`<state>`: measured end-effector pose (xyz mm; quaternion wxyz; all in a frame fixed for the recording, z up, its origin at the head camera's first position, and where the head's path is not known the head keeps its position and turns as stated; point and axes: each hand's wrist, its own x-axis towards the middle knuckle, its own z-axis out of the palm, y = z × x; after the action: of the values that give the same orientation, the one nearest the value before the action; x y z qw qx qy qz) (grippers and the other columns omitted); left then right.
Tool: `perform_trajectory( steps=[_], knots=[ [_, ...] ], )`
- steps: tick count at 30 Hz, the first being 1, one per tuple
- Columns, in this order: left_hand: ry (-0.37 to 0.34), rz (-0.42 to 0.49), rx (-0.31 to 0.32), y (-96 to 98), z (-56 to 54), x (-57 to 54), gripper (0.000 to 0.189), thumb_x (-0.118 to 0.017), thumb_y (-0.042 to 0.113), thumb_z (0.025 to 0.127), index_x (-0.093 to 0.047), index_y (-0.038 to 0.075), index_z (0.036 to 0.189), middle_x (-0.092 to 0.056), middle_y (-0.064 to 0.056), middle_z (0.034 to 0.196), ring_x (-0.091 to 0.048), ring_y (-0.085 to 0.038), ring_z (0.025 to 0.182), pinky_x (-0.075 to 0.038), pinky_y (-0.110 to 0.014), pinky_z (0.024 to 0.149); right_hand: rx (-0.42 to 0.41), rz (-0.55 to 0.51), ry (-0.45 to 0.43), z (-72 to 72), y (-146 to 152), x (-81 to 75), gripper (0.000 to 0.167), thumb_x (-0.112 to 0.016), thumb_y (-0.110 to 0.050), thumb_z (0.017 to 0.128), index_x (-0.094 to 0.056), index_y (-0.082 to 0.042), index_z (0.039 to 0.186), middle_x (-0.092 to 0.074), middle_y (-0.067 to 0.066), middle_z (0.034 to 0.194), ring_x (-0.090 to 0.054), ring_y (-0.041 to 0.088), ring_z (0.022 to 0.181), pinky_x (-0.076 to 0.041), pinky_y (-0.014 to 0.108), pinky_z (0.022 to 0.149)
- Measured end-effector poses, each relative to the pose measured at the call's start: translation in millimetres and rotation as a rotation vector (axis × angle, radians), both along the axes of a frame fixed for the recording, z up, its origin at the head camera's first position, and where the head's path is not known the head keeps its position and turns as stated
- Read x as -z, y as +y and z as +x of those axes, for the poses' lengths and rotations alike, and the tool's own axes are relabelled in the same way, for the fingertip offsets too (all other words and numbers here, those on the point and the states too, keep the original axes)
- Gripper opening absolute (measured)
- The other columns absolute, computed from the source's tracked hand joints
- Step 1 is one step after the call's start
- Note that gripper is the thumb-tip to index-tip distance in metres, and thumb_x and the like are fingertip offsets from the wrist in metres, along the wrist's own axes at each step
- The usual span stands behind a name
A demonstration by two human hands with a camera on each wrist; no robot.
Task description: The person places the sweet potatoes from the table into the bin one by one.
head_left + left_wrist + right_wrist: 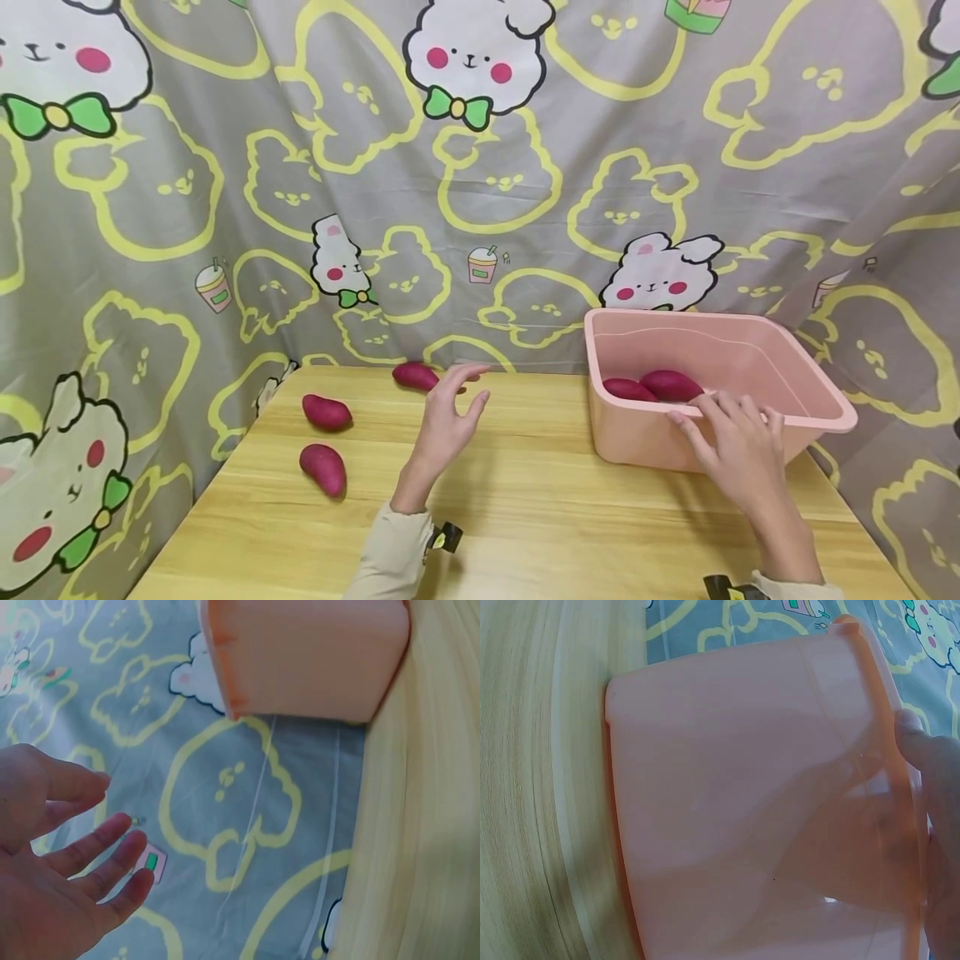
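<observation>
Over the table, my left hand [448,421] is raised with its fingers loosely bent and nothing between them; the left wrist view shows its palm bare. Just beyond it lies a purple-red sweet potato [414,376], partly overlapped by the fingers. Two more sweet potatoes, an upper one [326,412] and a lower one [323,470], lie further left. At the right, my right hand [742,454] grips the near rim of a pink bin [727,780], thumb on the outer lip and fingers over the inside. Their tips are hidden. Sweet potatoes [671,385] lie inside the bin.
The wooden table [525,517] reaches back to a grey curtain [517,242] printed with cartoon rabbits, which hangs behind and on both sides. The bin stands near the table's back right corner. Black straps [448,537] sit at both wrists.
</observation>
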<state>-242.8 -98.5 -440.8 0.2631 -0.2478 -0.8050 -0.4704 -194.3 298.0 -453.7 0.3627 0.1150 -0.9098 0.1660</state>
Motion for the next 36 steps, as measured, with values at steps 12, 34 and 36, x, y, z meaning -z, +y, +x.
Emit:
perform_trajectory(
  steps=[12, 34, 36],
  knots=[
    [-0.01, -0.038, -0.056, -21.6, -5.2, -0.9, 0.032, -0.073, -0.002, 0.092, -0.069, 0.002, 0.124, -0.068, -0.016, 0.122, -0.063, -0.038, 0.108, -0.052, -0.048, 0.087, -0.006, -0.005, -0.006, 0.1, -1.0, -2.5, 0.035, -0.076, -0.038, 0.09, -0.068, -0.008, 0.106, -0.064, 0.014, 0.105, -0.052, 0.041, 0.099, -0.028, 0.065, 0.086],
    [0.003, -0.086, -0.155, -48.4, -7.3, -2.0, 0.033, -0.076, -0.005, 0.088, -0.072, 0.006, 0.119, -0.067, -0.011, 0.11, -0.063, -0.024, 0.091, -0.052, -0.041, 0.084, -0.005, -0.008, -0.017, 0.9, 0.0, -1.1, 0.032, -0.075, -0.037, 0.091, -0.068, -0.009, 0.105, -0.065, 0.014, 0.105, -0.052, 0.04, 0.099, -0.027, 0.065, 0.088],
    [0.009, -0.093, -0.16, -50.2, -6.9, -1.1, 0.033, -0.076, -0.004, 0.088, -0.071, 0.004, 0.119, -0.068, -0.013, 0.112, -0.064, -0.026, 0.096, -0.052, -0.044, 0.086, -0.01, -0.012, -0.016, 0.4, -0.1, -1.8, 0.032, -0.075, -0.038, 0.091, -0.067, -0.01, 0.105, -0.065, 0.015, 0.106, -0.052, 0.04, 0.1, -0.027, 0.065, 0.089]
  ],
)
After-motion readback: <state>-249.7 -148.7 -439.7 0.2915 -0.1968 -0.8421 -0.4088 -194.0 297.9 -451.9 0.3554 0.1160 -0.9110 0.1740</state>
